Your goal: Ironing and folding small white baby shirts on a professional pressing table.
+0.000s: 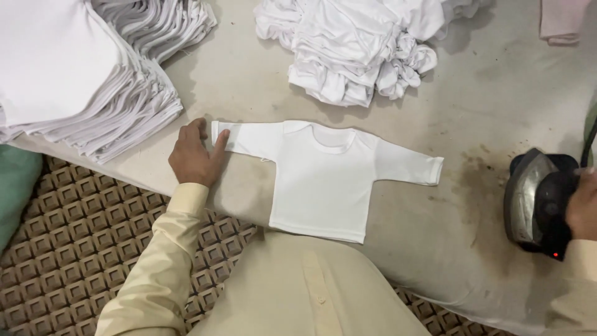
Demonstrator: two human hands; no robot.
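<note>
I am watching the iron (540, 202) first, because that is where I judge the trouble could start. The right hand (583, 208) is gripping its handle and holding it tipped up on its side, soleplate facing the shirt, well to the right of the shirt (323, 180) on a stained patch of the table cover (435, 93). A small red light is glowing low on the iron, so I am taking it as hot. If it were to tip flat and sit, I think it could scorch the cover, as the brown marks beside it suggest. If dirt from that patch were clinging to the soleplate, it could mark the white cloth.

The left hand (196, 155) is lying open and flat, fingers spread, fingertips pressing on the cuff of the shirt's left sleeve. Only that one end is being pinned, so I judge a sideways drag could bunch the body or fold the far sleeve under.

The shirt is lying face up near the front edge of the table, just ahead of the person. It is a small white long-sleeved top, sleeves spread wide, round neckline, mostly smooth. Up and left of the shirt a tall stack of folded white garments (81, 74) is sitting; directly above it a loose heap of white garments (354, 50) is lying.
</note>
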